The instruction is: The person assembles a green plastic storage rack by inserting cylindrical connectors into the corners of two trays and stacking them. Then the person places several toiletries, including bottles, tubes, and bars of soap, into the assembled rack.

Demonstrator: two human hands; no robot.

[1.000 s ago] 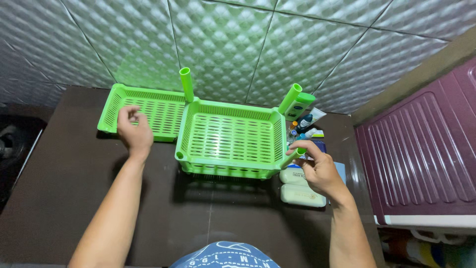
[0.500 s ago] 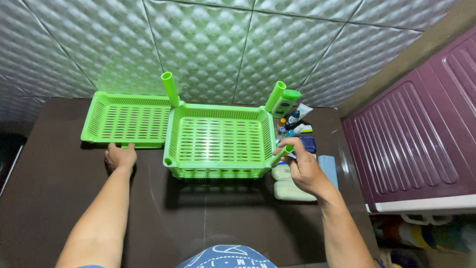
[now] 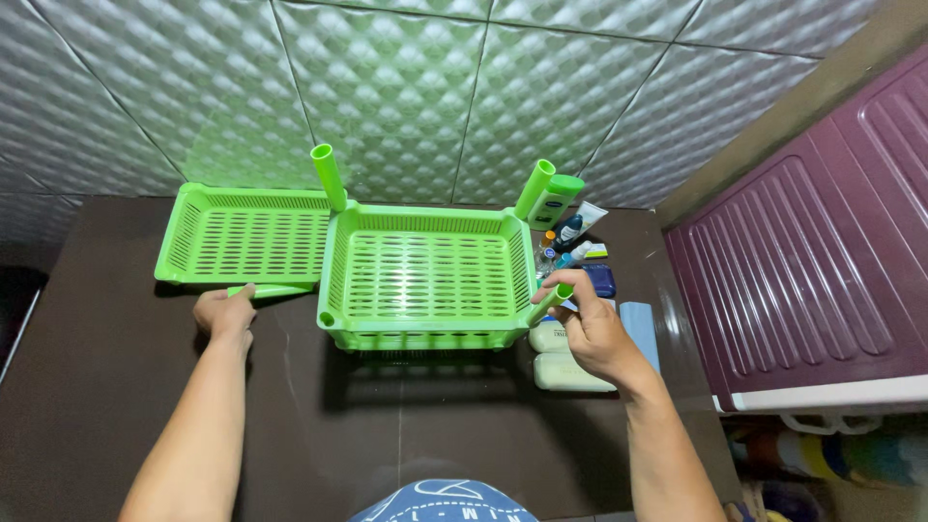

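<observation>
1. Counter (image 3: 116,406): dark brown, glossy, set against a white quilted-pattern wall (image 3: 406,87).
2. Raised basket (image 3: 427,275): bright green slotted plastic tray at the middle of the counter, lifted on legs with shadow beneath it. Green tubes stand at three corners: rear-left post (image 3: 328,176), rear-right post (image 3: 534,188), front-right post (image 3: 551,302). The front-left corner shows only an open socket.
3. Flat basket (image 3: 246,237): matching green tray, lying directly on the counter, touching the raised basket's left side.
4. Loose green tube (image 3: 275,290): lies along the front edge of the flat basket.
5. Left hand (image 3: 224,311): fingers curled around the near end of the loose green tube, holding it low at the counter.
6. Right hand (image 3: 592,329): fingertips pinched on the front-right post at the raised basket's corner.
7. Soap bars (image 3: 565,370): two pale wrapped blocks on the counter, just right of the raised basket and partly under the right hand.
8. Toiletries (image 3: 572,237): small bottles and tubes clustered behind the right hand, including a green-capped bottle (image 3: 556,201) leaning near the rear-right post.
9. Maroon cabinet (image 3: 812,261): ribbed panel, right of the counter.
</observation>
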